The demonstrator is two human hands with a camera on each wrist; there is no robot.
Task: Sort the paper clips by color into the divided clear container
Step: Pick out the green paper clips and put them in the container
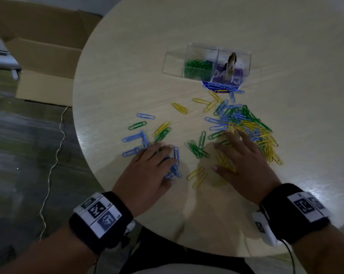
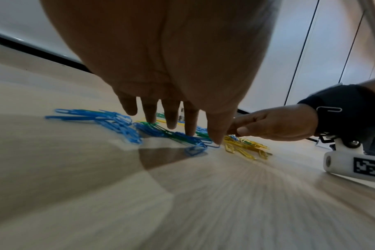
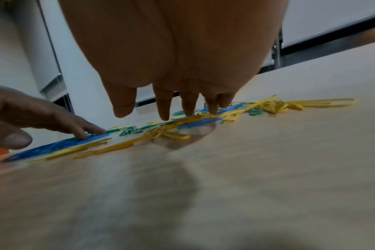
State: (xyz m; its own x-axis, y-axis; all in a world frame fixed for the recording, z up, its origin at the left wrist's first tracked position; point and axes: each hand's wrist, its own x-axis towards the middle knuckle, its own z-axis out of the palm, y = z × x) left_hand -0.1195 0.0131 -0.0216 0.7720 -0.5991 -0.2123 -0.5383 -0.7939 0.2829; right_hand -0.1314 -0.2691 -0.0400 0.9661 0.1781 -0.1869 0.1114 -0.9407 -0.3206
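One big round table with a smooth, pale wood top fills most of the head view. Off its left side, a flat brown cardboard box lies on the floor. Toward the far side of the table stands the clear plastic container, a see-through box with walls inside that split it into parts. One part holds a bunch of green clips.

Nearer the person, a mixed pile of paper clips in blue, green and yellow lies on the table, thin bent wire loops all tangled up. More clips lie spread out flat to the left.

Both hands are flat with straight fingers, grabbing nothing. The left hand presses down on some blue clips. The right hand rests on yellow clips just beside the pile.
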